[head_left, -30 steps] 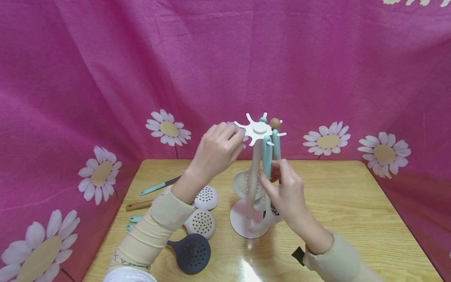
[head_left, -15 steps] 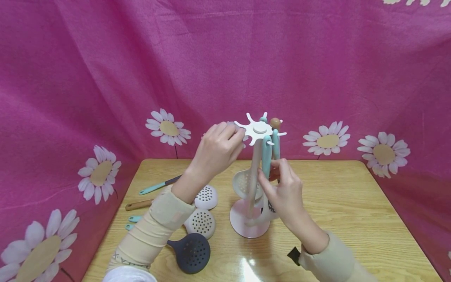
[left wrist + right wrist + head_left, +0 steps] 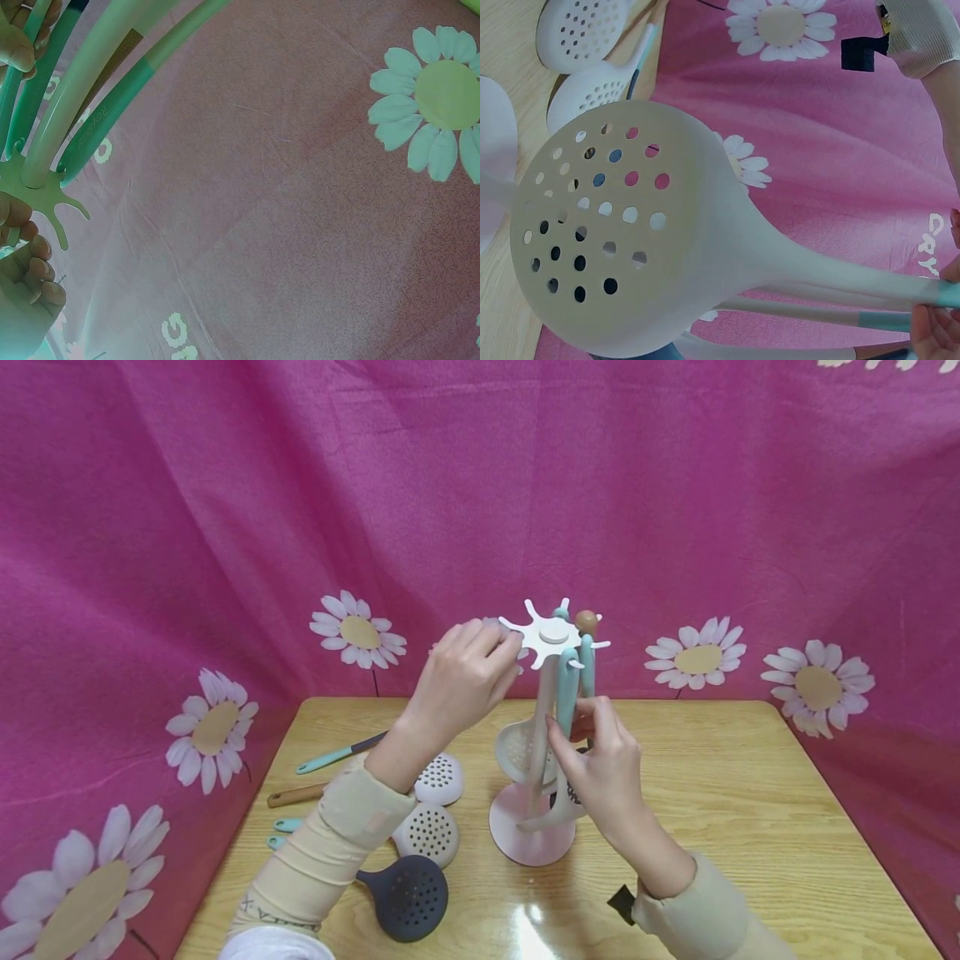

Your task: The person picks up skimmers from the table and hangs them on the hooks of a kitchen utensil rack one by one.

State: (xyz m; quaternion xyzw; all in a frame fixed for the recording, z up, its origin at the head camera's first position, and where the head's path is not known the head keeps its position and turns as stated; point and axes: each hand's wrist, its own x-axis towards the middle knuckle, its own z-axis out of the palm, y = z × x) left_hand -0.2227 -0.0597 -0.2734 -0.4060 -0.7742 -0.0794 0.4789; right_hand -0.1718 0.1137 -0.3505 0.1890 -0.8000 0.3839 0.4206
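Note:
A white utensil stand has a top of radiating hooks and a round base. My left hand pinches one of the hooks on the left side. My right hand pinches the teal handle of a white skimmer, whose loop hangs over a front hook. In the right wrist view the skimmer's wide perforated head fills the middle, with fingers at its handle. Behind it hang other utensils, among them a teal-handled one and a wooden-topped one.
Left of the stand lie a dark skimmer, a cream skimmer and a white skimmer. A teal-handled tool and a wooden handle lie farther left. A pink flowered cloth surrounds the wooden table.
My right hand has shifted slightly left with the skimmer handle, and the skimmer's head has swung left and up over the base. My left hand has stayed at the hook.

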